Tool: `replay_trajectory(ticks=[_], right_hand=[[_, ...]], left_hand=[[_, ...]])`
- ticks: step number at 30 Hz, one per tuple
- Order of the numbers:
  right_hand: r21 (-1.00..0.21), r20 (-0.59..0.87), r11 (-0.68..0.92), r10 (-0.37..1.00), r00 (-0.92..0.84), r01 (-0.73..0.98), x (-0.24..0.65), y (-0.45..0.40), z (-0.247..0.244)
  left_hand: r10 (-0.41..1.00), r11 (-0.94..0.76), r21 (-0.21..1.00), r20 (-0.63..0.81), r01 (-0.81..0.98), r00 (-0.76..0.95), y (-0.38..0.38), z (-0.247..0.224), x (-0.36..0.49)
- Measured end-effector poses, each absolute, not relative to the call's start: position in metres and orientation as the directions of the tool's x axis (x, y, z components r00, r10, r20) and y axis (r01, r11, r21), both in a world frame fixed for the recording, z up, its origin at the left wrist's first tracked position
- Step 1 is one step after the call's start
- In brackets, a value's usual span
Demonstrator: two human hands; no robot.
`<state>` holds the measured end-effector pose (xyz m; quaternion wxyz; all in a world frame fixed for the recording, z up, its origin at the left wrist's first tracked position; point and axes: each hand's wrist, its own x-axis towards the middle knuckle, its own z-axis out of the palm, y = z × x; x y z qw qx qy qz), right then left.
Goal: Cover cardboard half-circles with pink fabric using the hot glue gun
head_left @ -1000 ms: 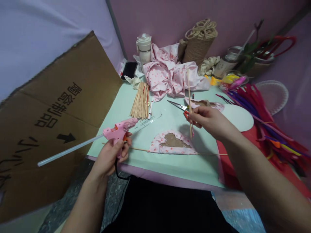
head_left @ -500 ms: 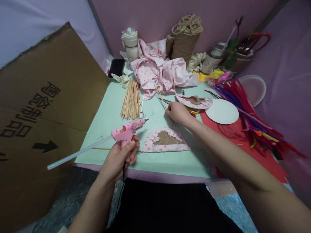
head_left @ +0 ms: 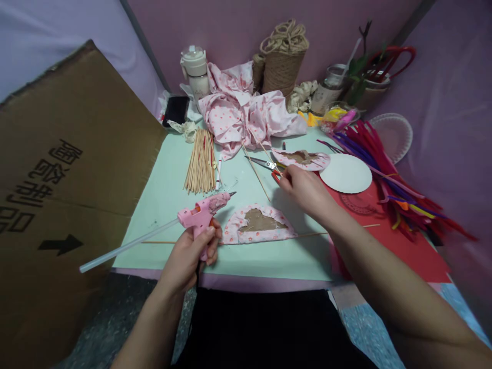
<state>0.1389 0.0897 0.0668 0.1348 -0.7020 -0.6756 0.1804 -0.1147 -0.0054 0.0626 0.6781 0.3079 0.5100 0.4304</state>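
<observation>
My left hand [head_left: 198, 246] is wrapped round the handle of a pink hot glue gun [head_left: 196, 214], its nozzle pointing right and a long clear glue stick [head_left: 128, 247] sticking out behind. My right hand [head_left: 302, 185] is closed on the near end of a thin wooden skewer [head_left: 266, 150], above the scissors [head_left: 270, 165], whose handles it partly hides. Another skewer [head_left: 257, 173] lies on the table to its left. In front of me is a half-round cardboard piece edged in pink dotted fabric [head_left: 261, 236], with a long skewer [head_left: 157, 242] running along its straight edge.
A bundle of skewers [head_left: 200, 161] and a marker [head_left: 219, 174] lie left of centre. Crumpled fabric [head_left: 226, 118], a bottle [head_left: 195, 72] and twine [head_left: 282, 66] stand behind. A second fabric-edged piece [head_left: 321, 163], a white disc [head_left: 346, 174] and pipe cleaners [head_left: 384, 169] are right; cardboard [head_left: 96, 169] rises left.
My right hand has moved right, over the scissors, with one skewer in it; another skewer now lies apart on the table. My left hand keeps the glue gun in nearly the same place.
</observation>
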Motion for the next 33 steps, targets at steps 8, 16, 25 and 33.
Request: replay_trajectory(ticks=[8, 16, 25, 33], right_hand=[[-0.781, -0.151, -0.108, 0.988, -0.018, 0.615, 0.138, 0.049, 0.044], [-0.651, -0.189, 0.003, 0.968, -0.166, 0.759, 0.113, 0.071, 0.035], [-0.656, -0.265, -0.055, 0.951, -0.162, 0.752, 0.117, 0.076, 0.031], [-0.645, -0.264, 0.006, 0.937, -0.23, 0.764, 0.119, 0.082, 0.037]], left_hand=[[0.879, 0.426, 0.813, -0.476, -0.397, -0.032, 0.006, 0.054, -0.087], [0.85, 0.424, 0.74, -0.524, -0.522, -0.053, 0.007, 0.042, -0.078], [0.77, 0.544, 0.655, -0.638, -0.525, 0.001, 0.014, 0.047, -0.083], [0.765, 0.56, 0.638, -0.643, -0.528, 0.036, 0.01, 0.037, -0.086]])
